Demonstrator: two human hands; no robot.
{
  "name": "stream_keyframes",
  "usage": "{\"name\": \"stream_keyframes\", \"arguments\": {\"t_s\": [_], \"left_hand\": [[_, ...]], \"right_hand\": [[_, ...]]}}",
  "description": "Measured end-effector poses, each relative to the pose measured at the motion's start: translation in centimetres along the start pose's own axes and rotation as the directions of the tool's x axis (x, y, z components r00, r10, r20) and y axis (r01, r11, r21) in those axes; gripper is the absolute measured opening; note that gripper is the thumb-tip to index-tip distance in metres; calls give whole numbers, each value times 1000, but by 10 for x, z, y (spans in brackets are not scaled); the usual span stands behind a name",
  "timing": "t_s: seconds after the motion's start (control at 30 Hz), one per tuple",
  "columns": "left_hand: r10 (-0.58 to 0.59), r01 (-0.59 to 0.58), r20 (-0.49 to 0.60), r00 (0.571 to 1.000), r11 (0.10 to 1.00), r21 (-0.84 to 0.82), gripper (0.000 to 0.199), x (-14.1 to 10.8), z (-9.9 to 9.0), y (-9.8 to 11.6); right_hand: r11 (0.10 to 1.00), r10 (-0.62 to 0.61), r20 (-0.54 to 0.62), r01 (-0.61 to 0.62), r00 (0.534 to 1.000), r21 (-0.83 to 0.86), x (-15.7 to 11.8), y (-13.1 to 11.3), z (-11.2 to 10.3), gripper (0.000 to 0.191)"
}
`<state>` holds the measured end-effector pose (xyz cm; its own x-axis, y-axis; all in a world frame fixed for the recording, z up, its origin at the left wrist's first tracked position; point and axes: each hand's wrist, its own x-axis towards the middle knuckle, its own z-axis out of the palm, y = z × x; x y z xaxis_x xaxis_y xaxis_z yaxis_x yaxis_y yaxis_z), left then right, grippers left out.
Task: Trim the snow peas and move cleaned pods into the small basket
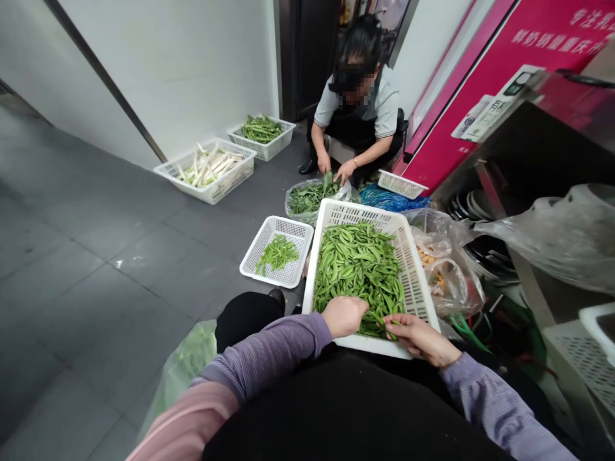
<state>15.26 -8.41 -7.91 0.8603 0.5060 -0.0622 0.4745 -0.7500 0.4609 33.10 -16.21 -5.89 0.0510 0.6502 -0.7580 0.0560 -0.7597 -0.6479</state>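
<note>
A large white plastic basket (417, 272) full of green pea pods (358, 262) sits in front of me, tilted towards my lap. Over its near edge, my right hand (423, 338) pinches a single pea pod (391, 322) between thumb and fingers. My left hand (344, 315) is closed, its fingertips at the other end of that pod; the exact grip is partly hidden. Just left of the large basket, a smaller white basket (248, 261) on the floor holds a small heap of green pods (277, 253).
A co-worker (360, 96) crouches opposite, hands in a bag of leafy greens (307, 197). Along the wall stand baskets of white stalks (211, 165) and green vegetables (262, 129). Plastic bags (444, 282) crowd the right, below a pink cabinet (485, 83). A greenish bag (185, 362) lies at my left.
</note>
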Motion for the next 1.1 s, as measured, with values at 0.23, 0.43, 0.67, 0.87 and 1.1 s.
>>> {"name": "stream_keyframes", "arguments": {"t_s": [0.23,0.43,0.67,0.87,1.1], "left_hand": [[76,-85,96,992,993,87,26,-1,1,-3],[145,-160,183,972,984,73,29,0,-4,0],[152,-136,194,969,986,-93,19,0,-8,5],[-71,123,151,986,920,-373,34,8,-6,5],[-210,229,356,911,973,-11,29,4,9,-3]], "right_hand": [[997,5,123,4,992,-73,2,-10,-3,35],[993,11,225,16,974,-118,8,-10,-9,35],[712,-289,320,426,902,-558,6,-21,13,12],[744,-588,-20,530,809,-407,6,-11,29,23],[892,-447,-636,266,629,-365,69,-1,-34,21]]}}
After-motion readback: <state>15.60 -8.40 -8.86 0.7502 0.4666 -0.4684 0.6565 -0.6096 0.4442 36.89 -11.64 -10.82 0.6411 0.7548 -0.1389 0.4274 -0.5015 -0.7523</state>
